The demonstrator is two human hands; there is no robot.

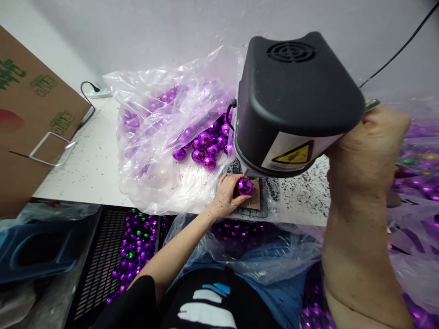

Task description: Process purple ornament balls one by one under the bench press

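Observation:
A shiny purple faceted ball (pixel 244 186) is gripped between the thumb and fingers of my left hand (pixel 227 195). It rests over a brown square pad (pixel 253 201) on the base of a black machine (pixel 295 100). My right hand (pixel 384 130) is raised at the machine's right side, closed round a metal lever (pixel 372 105) whose tip sticks out above the fist. The machine's head hides its lower parts just behind the ball. More purple balls (pixel 206 138) spill from a clear plastic bag (pixel 151 151) to the left.
A cardboard box (pixel 37 114) stands at the left. Black flecks litter the white table (pixel 92 160). Below its edge are a black crate (pixel 103 256) with purple and green balls and a blue stool (pixel 37 246). Bagged balls (pixel 418 173) lie at the right.

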